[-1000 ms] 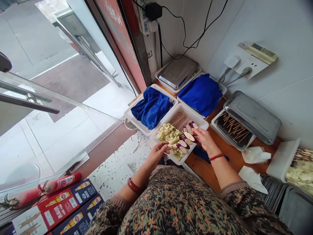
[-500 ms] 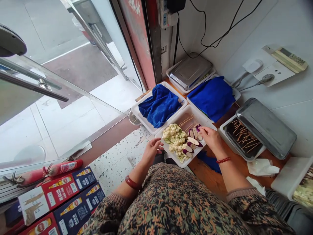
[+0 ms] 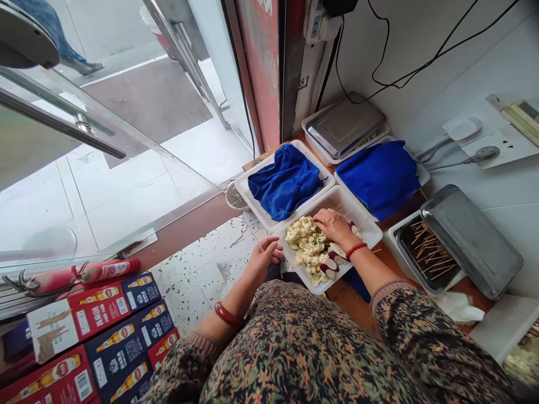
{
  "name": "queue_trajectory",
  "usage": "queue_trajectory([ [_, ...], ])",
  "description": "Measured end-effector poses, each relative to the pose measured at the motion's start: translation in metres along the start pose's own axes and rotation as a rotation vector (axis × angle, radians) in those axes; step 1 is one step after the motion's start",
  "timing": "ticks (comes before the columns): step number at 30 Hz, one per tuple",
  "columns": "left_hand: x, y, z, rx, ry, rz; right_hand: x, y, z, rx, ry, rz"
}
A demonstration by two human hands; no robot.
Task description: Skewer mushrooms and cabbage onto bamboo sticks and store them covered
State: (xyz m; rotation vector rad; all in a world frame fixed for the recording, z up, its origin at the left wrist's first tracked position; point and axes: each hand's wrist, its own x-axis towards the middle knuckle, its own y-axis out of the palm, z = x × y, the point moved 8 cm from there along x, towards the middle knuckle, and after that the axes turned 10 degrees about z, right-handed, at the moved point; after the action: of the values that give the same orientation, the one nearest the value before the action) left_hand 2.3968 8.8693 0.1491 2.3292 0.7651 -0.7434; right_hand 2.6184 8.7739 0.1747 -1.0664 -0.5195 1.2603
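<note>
A white tray [image 3: 366,224] holds cauliflower pieces [image 3: 309,247], slices of purple-skinned eggplant [image 3: 332,261] and thin wooden skewers [image 3: 345,210]. My right hand [image 3: 334,225] reaches over the tray, fingers bent together and fingertips at the upper edge of the cauliflower. What those fingers pinch is hidden beneath them. My left hand [image 3: 264,257] hovers beside the tray's left edge, fingers loosely curled and apart, with nothing in it.
Blue cloths [image 3: 286,182] cover two neighbouring trays. Behind stands a lidded metal tray [image 3: 349,123]. At right, a dark tray of skewers [image 3: 429,252] sits half under a metal lid [image 3: 471,241]. Beer cartons [image 3: 113,331] and a fire extinguisher [image 3: 96,272] lie at left, by a glass door.
My right hand has moved left from the eggplant slices to the cauliflower. My left hand stays by the tray's edge. The view has shifted slightly, and a passer-by's leg appears outside.
</note>
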Motion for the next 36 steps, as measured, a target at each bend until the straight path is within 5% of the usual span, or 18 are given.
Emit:
queue_trajectory([
  [7, 0.004, -0.007, -0.014, -0.016, 0.04, -0.029, -0.004, -0.006, 0.001, 0.087, -0.072, -0.011],
  [13, 0.001, -0.009, -0.039, -0.005, 0.14, -0.064, -0.015, -0.037, -0.001, 0.235, -0.07, -0.119],
  [19, -0.017, 0.016, -0.086, 0.024, 0.35, 0.002, -0.038, -0.062, 0.013, 0.609, 0.007, -0.243],
  [26, -0.042, 0.052, -0.117, 0.043, 0.448, 0.097, -0.062, -0.051, 0.038, 0.892, 0.134, -0.226],
  [36, -0.047, 0.063, -0.126, 0.133, 0.528, 0.031, -0.079, -0.027, 0.047, 1.075, 0.203, -0.154],
])
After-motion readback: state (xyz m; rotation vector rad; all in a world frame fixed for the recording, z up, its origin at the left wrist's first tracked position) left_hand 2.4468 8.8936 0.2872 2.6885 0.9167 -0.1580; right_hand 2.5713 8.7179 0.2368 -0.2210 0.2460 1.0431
